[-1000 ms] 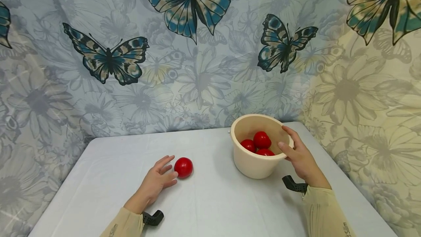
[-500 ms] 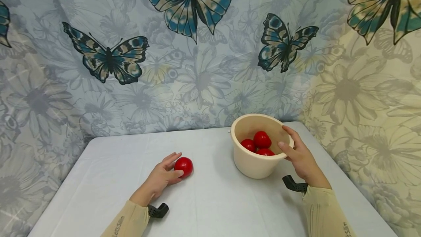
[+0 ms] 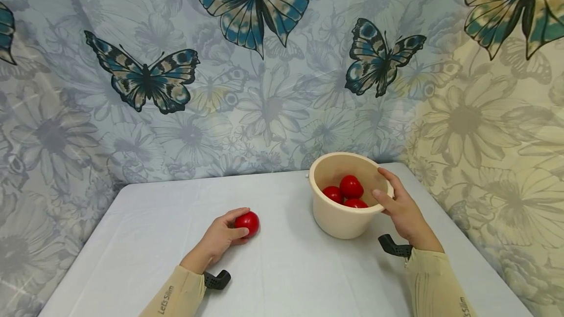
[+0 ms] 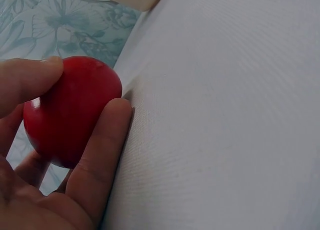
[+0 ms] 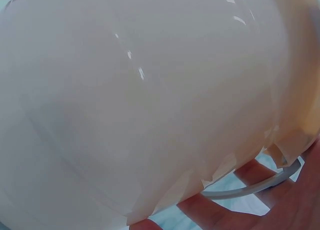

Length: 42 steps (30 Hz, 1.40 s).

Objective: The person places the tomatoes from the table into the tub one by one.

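Observation:
My left hand (image 3: 219,237) grips a glossy, round red fruit (image 3: 252,223) that looks like a tomato. Seen from the left wrist, thumb and fingers curl round the fruit (image 4: 75,109), and one finger lies right along the white cloth. To the right, my right hand (image 3: 404,213) holds the rim of a cream bucket (image 3: 339,224), thumb inside and the other fingers outside. Several similar red fruits (image 3: 351,187) lie in the bucket. Its smooth side fills most of the right wrist view, where a grey handle (image 5: 255,189) passes by the fingers.
A white cloth (image 3: 282,278) covers the table. Behind it hangs a backdrop (image 3: 273,111) printed with flowers and butterflies, close to the table's far edge. Each wrist wears a black camera mount (image 3: 218,280).
My left hand has moved slightly right and forward, and its fingers have closed from spread beside the fruit to gripping it. The right hand and bucket stay in place.

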Tool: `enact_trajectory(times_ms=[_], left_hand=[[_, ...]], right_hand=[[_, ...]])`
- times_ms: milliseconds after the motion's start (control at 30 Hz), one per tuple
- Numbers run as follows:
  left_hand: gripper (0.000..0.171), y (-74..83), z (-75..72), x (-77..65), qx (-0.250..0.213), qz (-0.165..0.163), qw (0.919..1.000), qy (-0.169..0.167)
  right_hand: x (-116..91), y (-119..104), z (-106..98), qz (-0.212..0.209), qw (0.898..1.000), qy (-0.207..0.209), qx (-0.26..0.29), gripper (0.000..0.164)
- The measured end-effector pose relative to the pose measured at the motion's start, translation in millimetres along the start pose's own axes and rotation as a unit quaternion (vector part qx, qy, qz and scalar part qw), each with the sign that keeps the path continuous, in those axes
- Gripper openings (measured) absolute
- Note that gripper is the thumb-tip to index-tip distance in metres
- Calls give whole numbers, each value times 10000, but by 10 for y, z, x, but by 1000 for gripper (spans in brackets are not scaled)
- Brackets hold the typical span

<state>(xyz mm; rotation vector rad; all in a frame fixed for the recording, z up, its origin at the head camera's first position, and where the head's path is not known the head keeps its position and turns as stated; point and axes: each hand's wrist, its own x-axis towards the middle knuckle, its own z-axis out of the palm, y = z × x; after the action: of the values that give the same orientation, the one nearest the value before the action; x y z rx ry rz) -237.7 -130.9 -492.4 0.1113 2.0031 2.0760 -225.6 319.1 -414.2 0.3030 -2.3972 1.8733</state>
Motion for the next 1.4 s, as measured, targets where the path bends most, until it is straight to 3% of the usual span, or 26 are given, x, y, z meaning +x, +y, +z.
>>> enact_trajectory(times_ms=[400,767,1000,1400], left_hand=[[57,-10,-4,38,-342,13,9991,266],[59,141,8,10,-698,-42,9971,292],[56,372,102,-13,-656,242,9975,75],[53,870,454,-33,-489,590,9959,-482]], right_hand=[[8,-16,6,42,10000,30,-39,68],[14,-9,2,15,10000,68,6,67],[7,-9,-8,4,10000,72,16,66],[-9,-10,2,-3,9999,61,89,66]])
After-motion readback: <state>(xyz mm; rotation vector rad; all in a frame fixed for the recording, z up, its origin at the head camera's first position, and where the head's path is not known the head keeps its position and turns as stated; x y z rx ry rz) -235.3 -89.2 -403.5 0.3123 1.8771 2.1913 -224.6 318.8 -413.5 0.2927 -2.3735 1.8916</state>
